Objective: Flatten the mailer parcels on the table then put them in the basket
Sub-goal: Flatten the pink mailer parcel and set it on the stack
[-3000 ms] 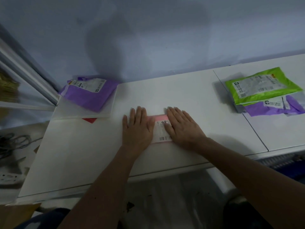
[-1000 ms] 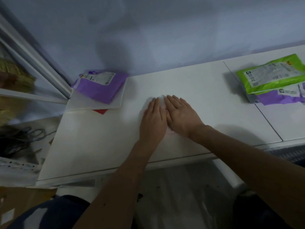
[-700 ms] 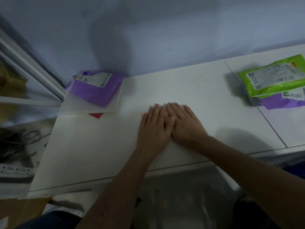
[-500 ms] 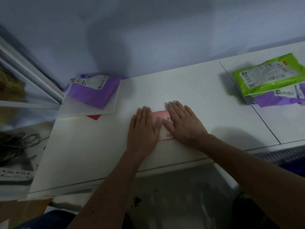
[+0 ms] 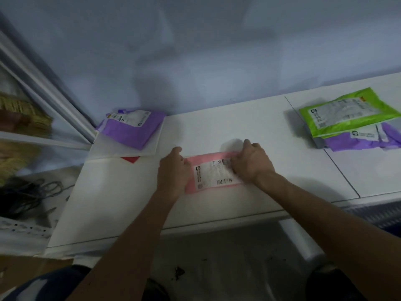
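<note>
Found pink mailer (image 5: 213, 173) flat, label up, at centre; green mailer (image 5: 347, 114) overlapping right purple mailer (image 5: 355, 141); left purple mailer (image 5: 134, 129) back-left.

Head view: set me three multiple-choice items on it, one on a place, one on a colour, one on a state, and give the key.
1. Where does the green plastic mailer lie?
A. On the purple plastic mailer at the right end of the white table
B. Under the person's hands
C. On the floor

2. What colour is the flat plastic mailer with the barcode label, between the hands?
A. Green
B. Pink
C. Black

3. How do the left hand and right hand meet that mailer?
A. Both lie flat on its middle
B. Fingers curled at its left and right ends
C. Neither touches it

Key: 1 A, the green one overlaps the purple one there; 2 B, pink shows around the label; 3 B, curled fingers grip each end.
</note>
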A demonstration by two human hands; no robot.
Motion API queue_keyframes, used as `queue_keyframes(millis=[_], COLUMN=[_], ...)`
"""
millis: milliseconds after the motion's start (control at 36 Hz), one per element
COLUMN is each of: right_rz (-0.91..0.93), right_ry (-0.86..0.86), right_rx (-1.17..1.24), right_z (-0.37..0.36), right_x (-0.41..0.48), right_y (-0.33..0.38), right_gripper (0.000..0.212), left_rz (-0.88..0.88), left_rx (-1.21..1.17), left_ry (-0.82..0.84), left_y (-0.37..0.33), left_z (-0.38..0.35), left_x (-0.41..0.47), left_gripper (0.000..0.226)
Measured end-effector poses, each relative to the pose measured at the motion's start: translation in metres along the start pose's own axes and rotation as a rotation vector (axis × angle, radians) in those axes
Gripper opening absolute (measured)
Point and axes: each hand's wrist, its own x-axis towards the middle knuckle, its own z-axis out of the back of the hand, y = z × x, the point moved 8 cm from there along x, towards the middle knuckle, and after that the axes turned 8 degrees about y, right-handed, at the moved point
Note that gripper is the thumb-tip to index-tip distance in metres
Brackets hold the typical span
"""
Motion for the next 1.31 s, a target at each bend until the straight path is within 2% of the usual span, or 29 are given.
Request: queue_keyframes(millis=[83, 139, 194, 278, 333, 472, 694, 861, 1056, 1222, 1306], right_rz=[-0.075, -0.087, -0.099, -0.135, -0.161, -0.191, -0.180, -0.152, -0.143, -0.144, -0.127], right_ry=[0.045, 0.087, 0.122, 0.123, 0.130, 0.234, 0.361, 0.357, 0.387, 0.376, 0.372], right_rx=[-0.064, -0.022, 0.116, 0.373, 0.512, 0.756, 0.820, 0.924, 1.004, 1.088, 1.153], right_z=[0.006, 0.006, 0.006, 0.003, 0.000, -0.004, -0.011, -0.001, 0.020, 0.034, 0.040], right_x=[0.002, 0.000, -0.003, 0.003, 0.008, 0.006, 0.002, -0.004, -0.020, -0.029, -0.031], right_y=[-0.006, -0.007, -0.007, -0.017, -0.025, -0.029, -0.019, -0.022, -0.021, -0.021, -0.021], right_gripper=[0.032, 0.021, 0.013, 0.014, 0.010, 0.027, 0.024, 0.020, 0.012, 0.010, 0.017], left_rz=[0.098, 0.170, 0.237, 0.281, 0.301, 0.349, 0.384, 0.324, 0.227, 0.199, 0.198], left_rx=[-0.010, -0.203, -0.426, -0.702, -0.809, -0.842, -0.868, -0.959, -0.987, -1.055, -1.059], left_ry=[0.062, 0.123, 0.168, 0.268, 0.295, 0.281, 0.332, 0.406, 0.535, 0.516, 0.512], left_y=[0.011, 0.020, 0.026, 0.024, 0.023, 0.033, 0.034, 0.025, -0.001, -0.015, -0.022], left_z=[0.002, -0.004, -0.009, -0.019, -0.021, -0.021, -0.029, -0.027, -0.019, -0.009, -0.008], left_x=[-0.002, -0.002, -0.003, -0.006, -0.009, -0.002, -0.003, -0.013, -0.025, -0.023, -0.020], left_gripper=[0.045, 0.051, 0.051, 0.023, 0.019, 0.011, 0.006, 0.021, 0.016, 0.008, 0.007])
